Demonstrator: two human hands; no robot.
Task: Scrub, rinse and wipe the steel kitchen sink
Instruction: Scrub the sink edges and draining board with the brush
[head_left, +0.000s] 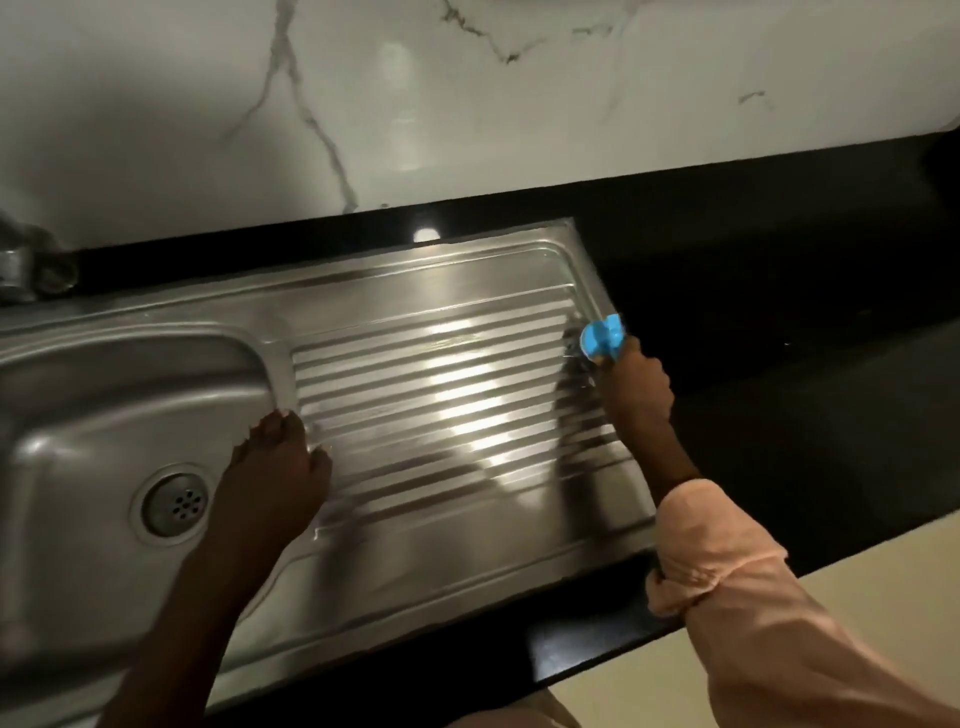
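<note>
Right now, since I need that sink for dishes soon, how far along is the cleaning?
Scrubbing is in hand: the right hand grips a blue scrubber at the far end of the ribbed drainboard, while the left hand rests flat near the basin. No foam or running water shows, so I cannot tell what is finished. Rinsing and wiping seemingly remain.

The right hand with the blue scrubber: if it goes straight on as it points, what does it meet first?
Probably the sink's raised right rim, then the black countertop; the right hand and blue scrubber point up-left.
</note>
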